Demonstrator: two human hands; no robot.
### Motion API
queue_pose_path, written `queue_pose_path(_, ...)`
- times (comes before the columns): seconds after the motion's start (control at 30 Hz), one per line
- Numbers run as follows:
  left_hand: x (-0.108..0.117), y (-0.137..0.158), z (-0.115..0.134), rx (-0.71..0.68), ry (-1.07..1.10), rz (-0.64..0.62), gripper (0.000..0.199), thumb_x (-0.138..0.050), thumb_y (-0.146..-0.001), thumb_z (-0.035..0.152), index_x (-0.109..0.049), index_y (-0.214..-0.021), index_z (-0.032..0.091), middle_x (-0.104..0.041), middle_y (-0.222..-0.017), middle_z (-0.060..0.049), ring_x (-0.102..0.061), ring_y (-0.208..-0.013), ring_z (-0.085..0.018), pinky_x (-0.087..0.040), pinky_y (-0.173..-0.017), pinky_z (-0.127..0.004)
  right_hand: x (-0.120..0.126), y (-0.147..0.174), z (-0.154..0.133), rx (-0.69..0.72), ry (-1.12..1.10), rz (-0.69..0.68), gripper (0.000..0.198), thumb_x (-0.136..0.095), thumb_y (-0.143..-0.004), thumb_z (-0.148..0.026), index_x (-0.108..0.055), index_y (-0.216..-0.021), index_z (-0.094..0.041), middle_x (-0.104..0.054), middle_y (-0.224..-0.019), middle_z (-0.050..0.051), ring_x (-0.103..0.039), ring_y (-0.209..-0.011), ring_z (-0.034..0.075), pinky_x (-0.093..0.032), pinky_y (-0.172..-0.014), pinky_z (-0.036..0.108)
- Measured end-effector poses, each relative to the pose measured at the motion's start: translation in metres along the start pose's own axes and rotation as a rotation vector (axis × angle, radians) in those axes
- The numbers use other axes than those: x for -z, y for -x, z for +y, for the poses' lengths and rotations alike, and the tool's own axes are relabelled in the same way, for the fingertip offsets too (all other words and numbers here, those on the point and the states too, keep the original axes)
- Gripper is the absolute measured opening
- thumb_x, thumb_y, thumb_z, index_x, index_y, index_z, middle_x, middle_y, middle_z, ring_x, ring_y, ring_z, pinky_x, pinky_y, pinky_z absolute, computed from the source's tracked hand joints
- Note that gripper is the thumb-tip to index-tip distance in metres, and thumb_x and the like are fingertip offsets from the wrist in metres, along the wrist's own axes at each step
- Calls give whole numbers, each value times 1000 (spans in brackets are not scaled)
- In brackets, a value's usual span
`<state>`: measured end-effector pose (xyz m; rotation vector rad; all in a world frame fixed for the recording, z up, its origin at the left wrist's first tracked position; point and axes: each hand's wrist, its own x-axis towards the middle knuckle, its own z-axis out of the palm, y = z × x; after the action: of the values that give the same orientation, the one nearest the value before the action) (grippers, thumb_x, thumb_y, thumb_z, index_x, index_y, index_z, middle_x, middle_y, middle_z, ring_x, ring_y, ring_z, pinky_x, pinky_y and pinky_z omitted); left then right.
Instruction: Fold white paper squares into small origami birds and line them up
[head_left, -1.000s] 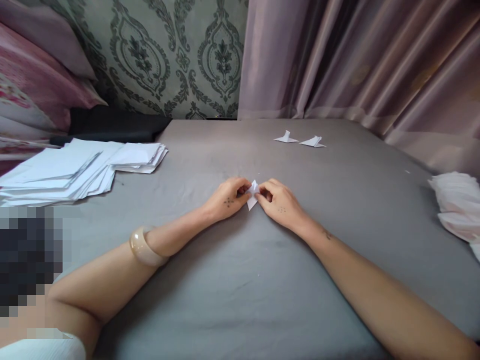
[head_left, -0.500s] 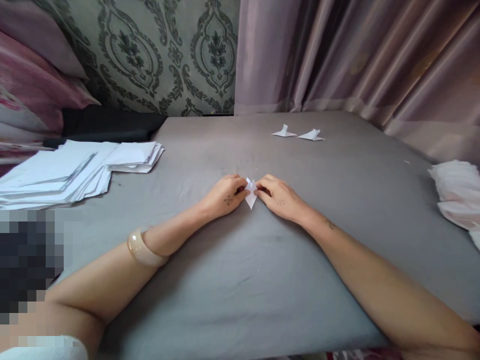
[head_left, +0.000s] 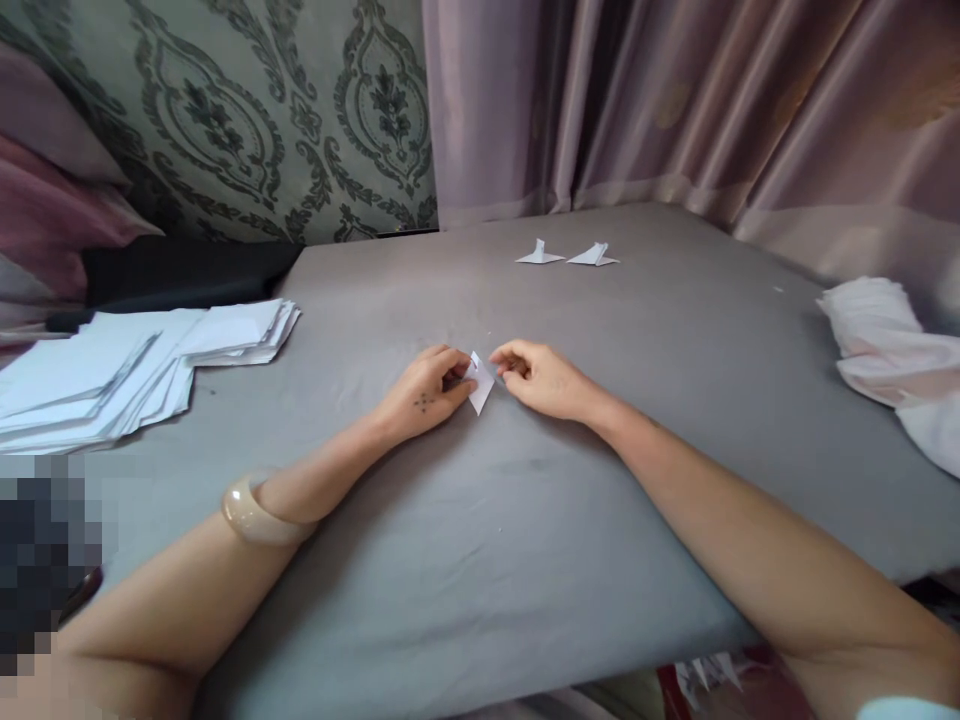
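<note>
Folded paper (head_left: 482, 388), small and white, roughly diamond-shaped, point toward the wearer; sits between the two hands, around mid bench (head_left: 465, 580). Resting on the gray cover or lifted slightly, can't tell.

Left hand (head_left: 431, 388) at the left side of the folded paper, grip pinching it, thumb on the near face, fingers partly hidden behind. Dark dots on back of hand, pale bangle (head_left: 259, 515) on forearm, left of and nearer than the folded paper.

Right hand (head_left: 546, 380) just right of the folded paper, fingers curled, grip loosely spread, thumb apart from forefinger, nothing seen in it. Fingertips very near the paper edge; contact unclear.

Beyond the folded paper, a bit right: two paper figures, left one (head_left: 539, 253) with an upright tip, right one (head_left: 592, 255) just beside it. Well left of the folded paper: paper stack (head_left: 97, 375), uneven edges. Far right of it: white cloth (head_left: 885, 340), bunched up. Behind it: patterned wall (head_left: 307, 100), mauve curtain (head_left: 637, 100).
</note>
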<state>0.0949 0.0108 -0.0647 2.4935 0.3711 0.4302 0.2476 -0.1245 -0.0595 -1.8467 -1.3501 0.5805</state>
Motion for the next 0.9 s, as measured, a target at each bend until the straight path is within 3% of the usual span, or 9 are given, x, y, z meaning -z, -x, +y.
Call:
queue_pose_path(0.17, 1, 0, 0, 53, 58, 15, 21, -63, -78, 32, -61, -94, 18, -57, -84, -2, -51, -74, -14, -43, -67, -26, -1, -5, 7, -88, -206, 134, 27, -52, -70, -9, -62, -94, -17, -69, -92, 6, -64, -81, 15, -50, -74, 29)
queue_pose_path(0.37, 1, -2, 3, 95, 107, 44, 22, -63, -78, 34, -64, -94, 19, -59, -79, -1, -49, -69, -12, -40, -64, -25, -4, -4, 6, -60, -202, 140, 20, -53, -70, -11, -61, -86, -19, -70, -86, 4, -65, -79, 15, -50, -75, 30)
queue_pose_path(0.6, -6, -9, 7, 115, 151, 36, 21, -61, -78, 33, -53, -67, 17, -40, -59, 5, -37, -58, -9, -30, -55, -22, -6, -4, 1, -29, -147, 140, 16, -52, -69, -13, -61, -80, -19, -69, -79, 2, -62, -72, 14, -48, -71, 28)
queue_pose_path(0.9, -4, -8, 13, 136, 215, 57, 27, -57, -81, 32, -52, -61, 15, -35, -56, 5, -31, -56, -8, -25, -53, -23, -6, -2, -7, -17, -30, 124, 13, -52, -71, -17, -62, -79, -19, -68, -77, 1, -61, -70, 14, -47, -71, 30)
